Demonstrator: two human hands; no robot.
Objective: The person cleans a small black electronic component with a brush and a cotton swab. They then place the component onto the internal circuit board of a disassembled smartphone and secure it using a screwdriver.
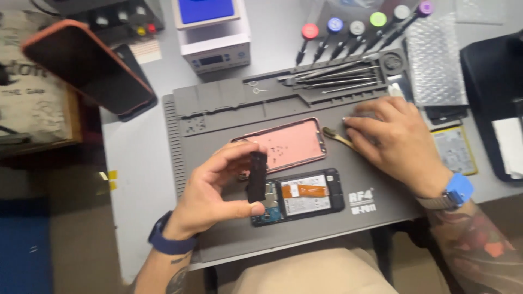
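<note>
Between left hand (210, 190) fingers (239, 149), clamped upright: black strip (256, 177); right hand (395, 139) fingers spread flat.

A big work mat (218, 228) lies on the table (136, 163), and on the mat an opened phone (305, 197) lies near the front edge with a phone back cover (289, 144) just behind it. The left hand (210, 196) holds a small flat part (257, 177) upright over the opened phone's left end, and the right hand (395, 141) rests on the mat to the right of the cover. Behind the mat stands a box-shaped machine (215, 41), with a row of screwdrivers (354, 35) to its right.
</note>
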